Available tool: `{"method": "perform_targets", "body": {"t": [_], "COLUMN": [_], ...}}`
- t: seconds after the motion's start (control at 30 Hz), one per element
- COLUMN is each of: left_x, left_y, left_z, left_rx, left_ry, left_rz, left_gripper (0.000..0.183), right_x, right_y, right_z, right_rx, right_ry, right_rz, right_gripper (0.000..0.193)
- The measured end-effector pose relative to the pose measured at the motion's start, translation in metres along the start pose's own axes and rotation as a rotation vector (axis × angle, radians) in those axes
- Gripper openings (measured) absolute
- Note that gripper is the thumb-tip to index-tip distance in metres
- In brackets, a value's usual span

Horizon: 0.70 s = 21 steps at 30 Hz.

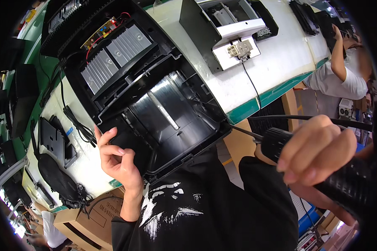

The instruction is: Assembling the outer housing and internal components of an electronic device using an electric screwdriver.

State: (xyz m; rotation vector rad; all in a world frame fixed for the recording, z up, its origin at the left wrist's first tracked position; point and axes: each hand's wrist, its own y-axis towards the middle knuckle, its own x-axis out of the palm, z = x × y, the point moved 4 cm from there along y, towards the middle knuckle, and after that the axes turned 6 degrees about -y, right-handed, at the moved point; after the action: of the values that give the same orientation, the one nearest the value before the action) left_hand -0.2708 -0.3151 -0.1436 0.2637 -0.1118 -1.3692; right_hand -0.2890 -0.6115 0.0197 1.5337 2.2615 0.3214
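Observation:
A large black plastic appliance housing (pixel 155 100) lies open on the white workbench (pixel 276 54), showing ribbed metal plates, red wires and a curved metal channel inside. My left hand (pixel 117 161) rests at the housing's near left edge, thumb and fingers loosely curled and holding nothing. My right hand (pixel 318 152) grips a black ribbed powered screwdriver (pixel 347 184) at the right, raised off the bench. Its thin bit points left toward the housing's near right corner.
A white and black part with a small connector block (pixel 238 48) and a cable lies behind the housing. Black covers and cables (pixel 56 142) sit at the left. Cardboard boxes (pixel 83 217) stand below the bench. Another person (pixel 343 71) works at the far right.

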Motion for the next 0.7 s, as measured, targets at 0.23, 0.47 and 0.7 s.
{"method": "perform_targets", "body": {"t": [0.23, 0.47, 0.7], "left_x": [0.001, 0.002, 0.002], "left_y": [0.000, 0.000, 0.000], "left_z": [-0.001, 0.001, -0.001], "left_rx": [0.001, -0.008, -0.014], "left_ry": [-0.007, -0.014, -0.040], "left_rz": [-0.004, 0.000, 0.015], "left_gripper": [0.023, 0.023, 0.024], "right_x": [0.017, 0.033, 0.046], "right_y": [-0.007, -0.010, -0.009], "right_z": [0.016, 0.034, 0.044], "right_rx": [0.089, 0.073, -0.140], "right_ry": [0.134, 0.183, 0.091], "right_rz": [0.222, 0.373, 0.443], "right_gripper": [0.026, 0.025, 0.049]}}
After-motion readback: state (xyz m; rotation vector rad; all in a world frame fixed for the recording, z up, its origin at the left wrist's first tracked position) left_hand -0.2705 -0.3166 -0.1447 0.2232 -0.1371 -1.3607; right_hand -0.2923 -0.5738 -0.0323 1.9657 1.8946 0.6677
